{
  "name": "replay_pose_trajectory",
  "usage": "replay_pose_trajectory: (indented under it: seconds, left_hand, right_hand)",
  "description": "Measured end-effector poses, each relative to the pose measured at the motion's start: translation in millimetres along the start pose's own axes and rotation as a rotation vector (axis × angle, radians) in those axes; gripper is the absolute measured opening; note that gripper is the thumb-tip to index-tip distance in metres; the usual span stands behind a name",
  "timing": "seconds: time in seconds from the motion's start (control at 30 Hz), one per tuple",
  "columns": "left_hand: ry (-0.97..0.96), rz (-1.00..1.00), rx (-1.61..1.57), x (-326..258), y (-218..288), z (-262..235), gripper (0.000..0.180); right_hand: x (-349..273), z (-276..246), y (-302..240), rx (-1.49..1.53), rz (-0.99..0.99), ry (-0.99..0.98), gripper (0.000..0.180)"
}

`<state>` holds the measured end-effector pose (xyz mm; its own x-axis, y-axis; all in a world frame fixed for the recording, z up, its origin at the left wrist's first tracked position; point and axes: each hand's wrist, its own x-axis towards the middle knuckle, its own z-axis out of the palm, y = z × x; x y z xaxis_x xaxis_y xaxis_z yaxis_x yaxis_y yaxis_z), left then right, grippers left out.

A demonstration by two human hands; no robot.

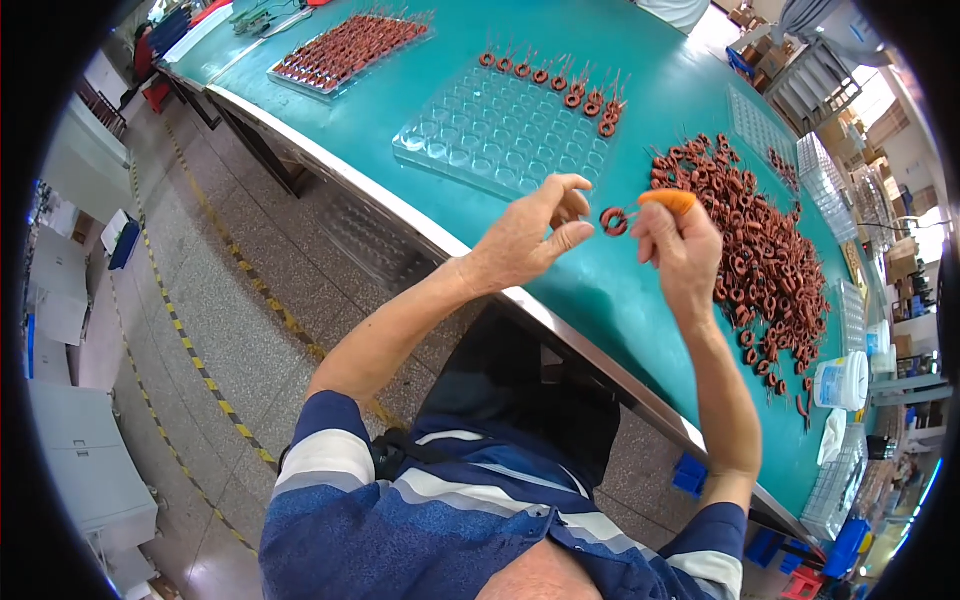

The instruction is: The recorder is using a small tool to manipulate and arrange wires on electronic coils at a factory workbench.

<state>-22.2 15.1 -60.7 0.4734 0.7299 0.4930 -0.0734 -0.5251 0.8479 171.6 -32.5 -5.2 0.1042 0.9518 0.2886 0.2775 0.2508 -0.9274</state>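
The green table (640,280) bore a clear tray (500,135) at the far side and a coil heap (760,250) on the right. Above its near edge, the right hand (680,245) pinched a coil (613,221); the left hand (530,235), fingers loosely curled, touched its leads. A slack pinch could probably drop it floorward.

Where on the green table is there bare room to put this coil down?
Bare green table lies along the near metal edge, between the clear blister tray and the heap of copper coils, under the left hand and right hand. The heap side is crowded.
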Motion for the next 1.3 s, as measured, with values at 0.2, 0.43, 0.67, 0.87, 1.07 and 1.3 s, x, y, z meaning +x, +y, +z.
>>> replay_pose_trajectory:
  seconds: [0.2, 0.43, 0.67, 0.87, 1.07, 1.3]
  left_hand:
    - [0.081, 0.128, 0.713, 17, -45, -28, 0.036]
    - [-0.014, 0.163, 0.738, 15, -51, -25, 0.034]
    - [-0.049, 0.124, 0.741, 17, -49, -25, 0.031]
    - [-0.044, 0.116, 0.735, 20, -52, -31, 0.028]
    - [-0.021, 0.190, 0.732, 19, -56, -29, 0.024]
    - [-0.001, 0.249, 0.746, 18, -63, -25, 0.021]
  right_hand:
    - [117, 21, 8, -0.284, -0.186, -0.119, 0.014]
    - [242, 57, 63, -0.520, -0.250, -0.292, 0.013]
    - [260, 60, 86, -0.583, -0.149, -0.429, 0.019]
    - [239, 2, 65, -0.863, -0.380, -0.270, 0.038]
    - [121, -75, 21, -1.348, -0.111, -0.694, 0.064]
    - [51, -111, 55, -1.184, -0.493, -0.220, 0.020]
